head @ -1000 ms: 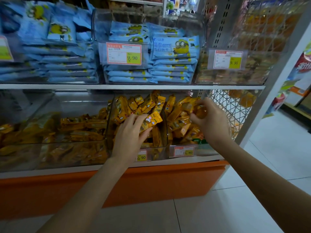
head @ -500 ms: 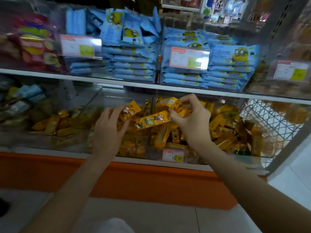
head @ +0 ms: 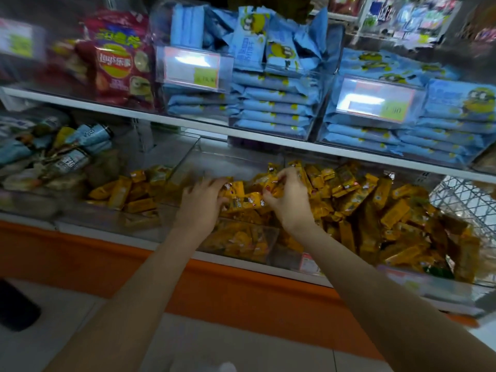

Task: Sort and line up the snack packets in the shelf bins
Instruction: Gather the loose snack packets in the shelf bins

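Two tiers of one shelf [head: 171, 120] fill the view, standing on an orange base [head: 241, 291] below the hands.

- Clear bins [head: 228, 159], lower tier: one directly under the hands, others to either side.
- Blue packets [head: 271, 108], upper tier, above both hands: flat stacks in clear bins, a few upright on top.
- Yellow snack packets [head: 375, 210], lower tier: a loose, unaligned heap under and to the right of the hands, with a thinner scatter to the left of them.
- Red chip bag [head: 118, 63], above and left of the hands, upright.
- Wire basket [head: 461, 197], far right of the hands.
- Price tags [head: 196, 67] on the upper bin fronts; print blurred.
- Right hand [head: 290, 202]: fingers curled, pinching a small bunch of yellow snack packets above the heap.
- Left hand [head: 200, 202]: just beside the right, fingers laid over the heap, blurred; whether it grips anything cannot be told.
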Motion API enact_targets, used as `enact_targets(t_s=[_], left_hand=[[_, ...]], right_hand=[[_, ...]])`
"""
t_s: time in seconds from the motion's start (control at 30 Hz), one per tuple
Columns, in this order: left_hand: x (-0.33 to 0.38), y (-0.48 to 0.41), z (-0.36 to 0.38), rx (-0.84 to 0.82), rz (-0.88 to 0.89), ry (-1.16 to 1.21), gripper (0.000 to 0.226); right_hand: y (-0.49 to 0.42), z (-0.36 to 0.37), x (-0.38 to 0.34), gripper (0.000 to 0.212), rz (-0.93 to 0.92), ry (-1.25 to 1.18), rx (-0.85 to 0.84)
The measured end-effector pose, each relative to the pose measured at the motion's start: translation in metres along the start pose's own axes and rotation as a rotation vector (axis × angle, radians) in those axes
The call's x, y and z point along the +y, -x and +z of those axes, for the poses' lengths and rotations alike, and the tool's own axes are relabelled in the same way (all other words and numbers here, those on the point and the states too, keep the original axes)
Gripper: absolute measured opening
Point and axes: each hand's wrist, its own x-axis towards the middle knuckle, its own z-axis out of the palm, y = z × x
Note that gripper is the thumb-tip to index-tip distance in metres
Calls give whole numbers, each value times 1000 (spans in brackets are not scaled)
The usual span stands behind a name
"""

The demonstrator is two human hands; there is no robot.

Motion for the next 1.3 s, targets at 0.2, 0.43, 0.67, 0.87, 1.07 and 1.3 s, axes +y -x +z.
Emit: enact_targets(t_s=[0.2,0.43,0.67,0.87,1.07,1.3], left_hand=[[1,-2,-5,-130,-121,-61,35],[21,30,5,1,134,-215,20],[84,56,14,92,311,-255,30],[166,54,41,88,467,-108,33],[253,38,95,-126,502,-2,42],[311,0,149,-406,414,-261,82]], right_hand=[[3,-7,-3,33,-182,339,-334],[26,-32,15,57,-114,396,-584],[83,-96,60,47,-270,398,-546],[107,-178,133,42,-140,465,131],[95,-249,217,86,356,428,207],[64,-254,257,98,460,469,75]])
